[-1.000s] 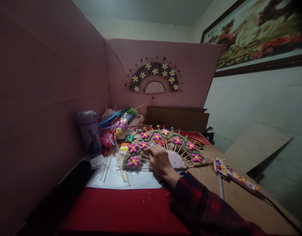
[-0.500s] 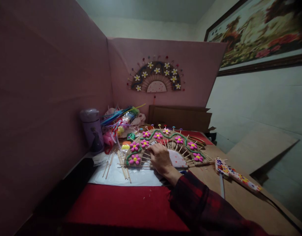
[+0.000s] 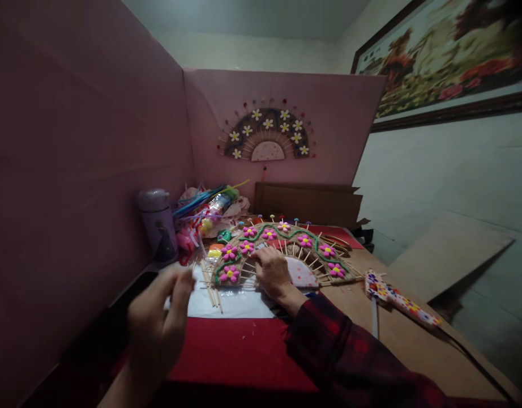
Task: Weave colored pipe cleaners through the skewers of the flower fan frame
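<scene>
A fan (image 3: 282,233) wound in brown twine lies on the table, decorated with pink flowers, a green wavy cord and sticks topped with coloured beads. My right hand (image 3: 273,273) rests over its inner opening, left of the spotted white half-round centre (image 3: 301,273). Its fingers are curled down at the inner edge by the sticks; what they pinch is hidden. Closer to me, my left hand (image 3: 159,323) hangs in the air with fingers bent together, somewhat blurred. Whatever it may hold does not show. Several loose thin sticks (image 3: 210,286) lie on the white sheet (image 3: 239,306).
A flower-patterned glue gun (image 3: 399,297) with a cord lies at the right. A purple bottle (image 3: 158,226) stands left, beside a heap of craft supplies (image 3: 205,212). Folded cardboard (image 3: 307,203) stands behind. Another finished fan (image 3: 268,133) hangs on the pink panel (image 3: 346,113).
My left hand has come into view at the lower left, with its fingers closed. My right hand keeps its place on the fan. The view has shifted slightly.
</scene>
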Tool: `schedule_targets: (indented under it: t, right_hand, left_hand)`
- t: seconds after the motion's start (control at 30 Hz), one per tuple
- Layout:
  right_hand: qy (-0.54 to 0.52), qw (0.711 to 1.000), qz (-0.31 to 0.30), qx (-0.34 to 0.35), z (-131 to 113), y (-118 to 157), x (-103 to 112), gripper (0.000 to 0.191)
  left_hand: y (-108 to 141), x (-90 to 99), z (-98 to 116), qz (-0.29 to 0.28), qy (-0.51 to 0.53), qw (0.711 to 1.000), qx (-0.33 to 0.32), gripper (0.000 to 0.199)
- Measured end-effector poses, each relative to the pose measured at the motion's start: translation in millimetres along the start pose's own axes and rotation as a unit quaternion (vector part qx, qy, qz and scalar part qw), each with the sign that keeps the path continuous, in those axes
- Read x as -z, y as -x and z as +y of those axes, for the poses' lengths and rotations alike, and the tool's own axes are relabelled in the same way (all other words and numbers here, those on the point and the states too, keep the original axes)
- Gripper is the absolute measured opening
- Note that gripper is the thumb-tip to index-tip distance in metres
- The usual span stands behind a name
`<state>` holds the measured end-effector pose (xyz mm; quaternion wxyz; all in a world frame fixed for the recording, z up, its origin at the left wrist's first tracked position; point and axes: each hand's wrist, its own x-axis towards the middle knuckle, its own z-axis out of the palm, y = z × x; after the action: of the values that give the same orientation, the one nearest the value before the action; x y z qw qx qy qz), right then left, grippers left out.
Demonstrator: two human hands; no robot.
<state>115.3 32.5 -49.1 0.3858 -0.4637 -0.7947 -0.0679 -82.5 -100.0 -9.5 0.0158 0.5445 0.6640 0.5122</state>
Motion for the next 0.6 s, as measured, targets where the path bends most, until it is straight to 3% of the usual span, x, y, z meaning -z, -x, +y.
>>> schedule_targets:
  t: [0.13,0.23,0.4,0.6]
  right_hand:
    - [-0.001,1.000,-0.002,-0.001,-1.2,-0.4,1.8,0.017]
    - [0.001,1.000,-0.001,0.001,-1.5,-0.6,2.3,0.016]
    - [0.009,1.000,-0.002,0.006,-0.1,-1.0,0.8,0.014]
    - [0.009,1.000,0.001,0.000,0.5,-2.3,-1.2,0.011]
  left_hand:
    - [-85.0,-40.2,37.6,-0.012,0.037,0.999,-0.008,0.032]
    - [-115.9,-69.1,43.1,-0.028,-0.075,0.997,0.009,0.026]
    - [-114.0,-96.1,28.7,-0.064,-0.176,0.982,-0.009,0.033]
    - [-103.5,-102.6,9.3,-0.054,-0.238,0.969,-0.029,0.040]
